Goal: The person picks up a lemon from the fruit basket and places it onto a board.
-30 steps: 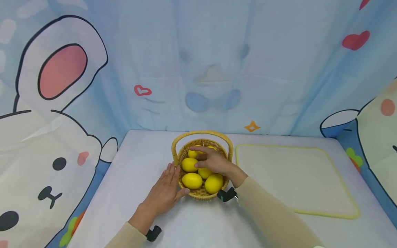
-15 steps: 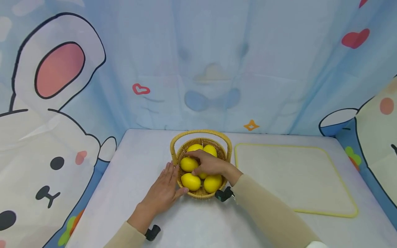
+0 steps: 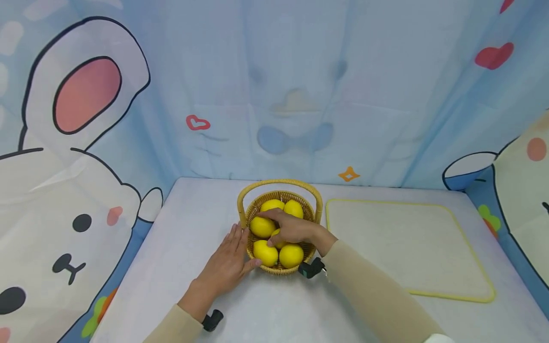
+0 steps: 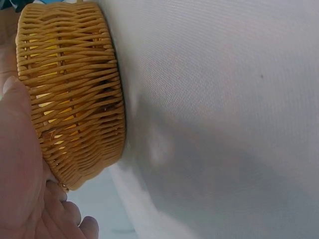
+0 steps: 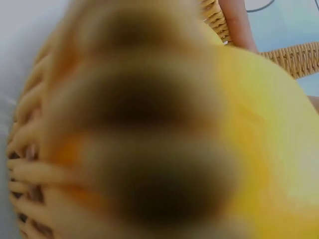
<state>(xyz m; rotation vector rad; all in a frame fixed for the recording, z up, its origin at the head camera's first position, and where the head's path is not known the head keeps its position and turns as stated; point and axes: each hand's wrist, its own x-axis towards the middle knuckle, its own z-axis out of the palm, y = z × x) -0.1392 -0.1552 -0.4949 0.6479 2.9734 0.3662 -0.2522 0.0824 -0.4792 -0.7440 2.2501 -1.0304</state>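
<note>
A round wicker basket [image 3: 280,272] with an arched handle stands on the table and holds several yellow lemons [image 3: 291,256]. My right hand [image 3: 296,228] reaches in from the right. Its thumb and fingers curve round the middle lemon [image 3: 278,237], which they partly hide. In the right wrist view, a lemon [image 5: 271,144] shows large beside a blurred shape. My left hand [image 3: 227,262] lies against the basket's left side, fingers straight and thumb at the front rim. In the left wrist view, this hand [image 4: 25,169] touches the woven wall [image 4: 75,94].
A pale board [image 3: 407,247] with a yellow edge lies to the right of the basket, partly under the right sleeve [image 3: 369,290]. The white table [image 3: 197,205] meets a printed cloth backdrop [image 3: 296,95] at its far side.
My right hand has come down from the back lemons onto the middle one, uncovering those behind. The front right lemon has shifted slightly left. My left hand stays at the basket.
</note>
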